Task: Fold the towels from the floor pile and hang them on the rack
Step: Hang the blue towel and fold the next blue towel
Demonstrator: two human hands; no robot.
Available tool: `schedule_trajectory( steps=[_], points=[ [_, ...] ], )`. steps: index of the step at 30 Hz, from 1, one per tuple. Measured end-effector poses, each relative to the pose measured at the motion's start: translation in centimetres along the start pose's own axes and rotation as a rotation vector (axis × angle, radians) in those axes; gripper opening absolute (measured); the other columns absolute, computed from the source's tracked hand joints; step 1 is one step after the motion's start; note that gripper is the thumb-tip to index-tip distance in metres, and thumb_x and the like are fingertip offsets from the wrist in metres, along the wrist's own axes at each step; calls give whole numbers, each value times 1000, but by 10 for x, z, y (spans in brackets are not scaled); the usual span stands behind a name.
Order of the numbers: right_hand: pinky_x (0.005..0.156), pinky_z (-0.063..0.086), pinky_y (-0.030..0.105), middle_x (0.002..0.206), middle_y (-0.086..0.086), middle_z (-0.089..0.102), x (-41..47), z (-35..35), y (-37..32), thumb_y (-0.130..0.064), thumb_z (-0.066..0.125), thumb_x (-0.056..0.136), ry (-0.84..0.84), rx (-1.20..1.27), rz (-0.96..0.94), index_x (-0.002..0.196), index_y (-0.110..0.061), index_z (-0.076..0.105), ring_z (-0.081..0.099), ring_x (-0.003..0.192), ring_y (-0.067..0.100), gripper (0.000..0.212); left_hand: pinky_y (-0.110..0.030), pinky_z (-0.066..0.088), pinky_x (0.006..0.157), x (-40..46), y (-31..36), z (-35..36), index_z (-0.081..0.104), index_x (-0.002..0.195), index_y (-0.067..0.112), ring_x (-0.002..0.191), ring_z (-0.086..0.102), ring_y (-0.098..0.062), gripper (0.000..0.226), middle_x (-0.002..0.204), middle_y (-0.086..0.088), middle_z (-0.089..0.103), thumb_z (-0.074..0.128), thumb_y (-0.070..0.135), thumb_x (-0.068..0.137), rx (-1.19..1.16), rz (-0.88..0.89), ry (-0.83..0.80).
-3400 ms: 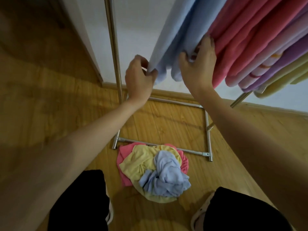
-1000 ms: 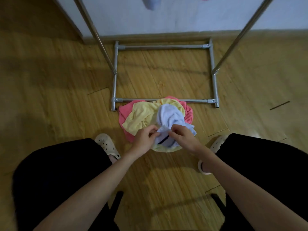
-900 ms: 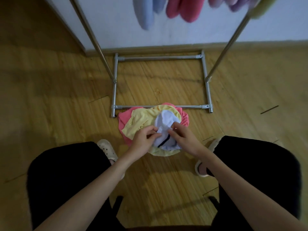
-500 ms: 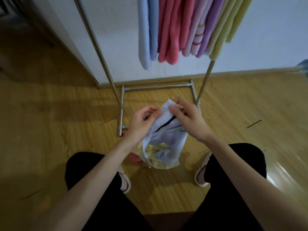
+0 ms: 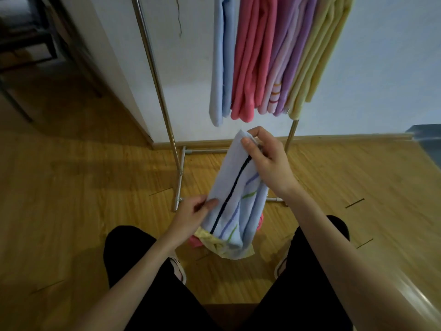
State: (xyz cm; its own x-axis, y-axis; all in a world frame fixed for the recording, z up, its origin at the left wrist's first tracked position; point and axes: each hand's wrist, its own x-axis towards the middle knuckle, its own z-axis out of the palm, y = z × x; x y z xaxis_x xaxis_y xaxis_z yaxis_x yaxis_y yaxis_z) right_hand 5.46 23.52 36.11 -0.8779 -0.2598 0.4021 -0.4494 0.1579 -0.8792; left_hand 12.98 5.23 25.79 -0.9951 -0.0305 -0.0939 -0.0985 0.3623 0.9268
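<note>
A pale blue towel [image 5: 235, 194] with a dark stripe and thin coloured stripes hangs stretched between my hands above the floor. My right hand [image 5: 267, 161] pinches its upper corner. My left hand [image 5: 194, 215] pinches its lower left edge. Under it lies the floor pile [image 5: 210, 240], with yellow and pink towels partly hidden. The metal rack [image 5: 156, 75] stands at the wall. Blue, pink, purple and yellow folded towels [image 5: 267, 56] hang from it.
My two legs in black trousers [image 5: 148, 266] and pale sandals frame the pile on the wooden floor [image 5: 71, 199]. A white wall corner [image 5: 114, 68] and dark furniture [image 5: 26, 37] stand at the left. A grey object [image 5: 429, 142] sits at the right edge.
Both hands lifted the striped blue towel off the pile. They have moved apart along its edge, the right hand up and the left hand down, and the view has tilted up to the rack.
</note>
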Motion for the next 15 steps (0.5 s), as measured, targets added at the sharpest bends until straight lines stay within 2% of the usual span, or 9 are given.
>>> schedule_trajectory(
  steps=[2, 4, 5, 9, 13, 15],
  points=[
    [47, 23, 16, 56, -9, 33, -6, -2, 2, -12, 52, 97, 11, -26, 7, 88, -3, 54, 26, 45, 4, 14, -25, 28, 50, -4, 2, -5, 48, 57, 14, 46, 39, -10, 40, 48, 6, 39, 61, 32, 91, 48, -22, 51],
    [46, 22, 15, 55, -12, 34, -13, -5, 5, -13, 54, 96, 38, -46, 17, 89, -7, 57, 26, 44, 4, 10, -22, 23, 47, -5, 9, -11, 41, 54, 19, 45, 33, -5, 43, 46, 10, 34, 59, 22, 93, 79, -4, 117],
    [45, 21, 15, 53, -12, 34, -17, -7, 6, -13, 55, 96, 61, -54, 19, 89, -9, 57, 26, 43, 4, 9, -22, 24, 47, -5, 12, -15, 42, 55, 18, 45, 33, -5, 42, 47, 10, 36, 58, 20, 94, 76, 0, 150],
    [42, 19, 13, 49, -11, 38, -33, -15, 11, -13, 59, 93, 114, -92, 30, 83, -15, 56, 26, 40, 3, 10, -30, 27, 51, -5, 23, -26, 47, 62, 1, 51, 38, -17, 39, 56, -10, 42, 53, 20, 96, 68, 0, 214],
    [41, 19, 18, 50, -9, 28, -51, -14, 15, -22, 52, 95, 114, -181, -6, 87, -25, 48, 26, 40, 7, 10, -30, 26, 52, -11, 38, -28, 43, 63, 9, 53, 36, -17, 36, 56, -7, 37, 51, 19, 97, 47, -11, 264],
    [40, 25, 24, 52, -8, 33, -61, -12, 19, -25, 48, 96, 119, -232, -24, 89, -19, 47, 32, 43, 10, 9, -27, 28, 51, -13, 47, -30, 44, 64, 10, 53, 36, -14, 34, 57, -4, 37, 50, 18, 97, 2, -37, 310]
  ],
)
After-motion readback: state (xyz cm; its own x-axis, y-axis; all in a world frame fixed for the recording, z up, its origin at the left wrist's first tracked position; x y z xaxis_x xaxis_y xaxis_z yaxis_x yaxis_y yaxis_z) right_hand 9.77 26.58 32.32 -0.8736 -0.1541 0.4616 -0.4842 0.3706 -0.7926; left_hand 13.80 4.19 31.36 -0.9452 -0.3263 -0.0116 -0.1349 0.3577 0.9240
